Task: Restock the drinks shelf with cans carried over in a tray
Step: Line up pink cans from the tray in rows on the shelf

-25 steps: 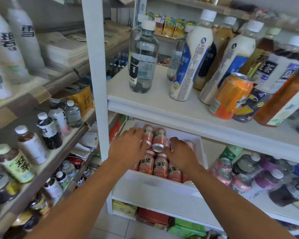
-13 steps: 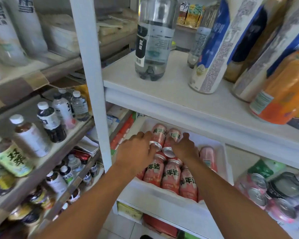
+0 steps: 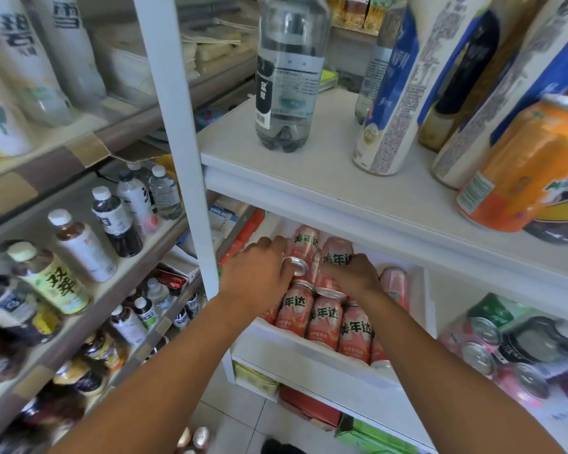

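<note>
A white tray (image 3: pixel 312 352) sits on the lower white shelf and holds several pink cans (image 3: pixel 325 319) with green lettering. Two more pink cans lie stacked on top at the back. My left hand (image 3: pixel 259 273) curls round the left top can (image 3: pixel 304 244), its silver end showing by my fingers. My right hand (image 3: pixel 354 273) grips the right top can (image 3: pixel 336 253). Both forearms reach in from below. Another pink can (image 3: pixel 395 286) stands at the tray's right side.
The upper white shelf (image 3: pixel 358 204) overhangs close above my hands, with a clear bottle (image 3: pixel 289 70), tall white bottles and an orange can (image 3: pixel 522 172). A white upright post (image 3: pixel 181 142) stands left. Wrapped cans (image 3: pixel 492 348) lie right of the tray. Bottle shelves fill the left.
The camera has moved closer and lower towards the tray. Both hands have stayed on the two top cans and shifted them slightly further back into the shelf.
</note>
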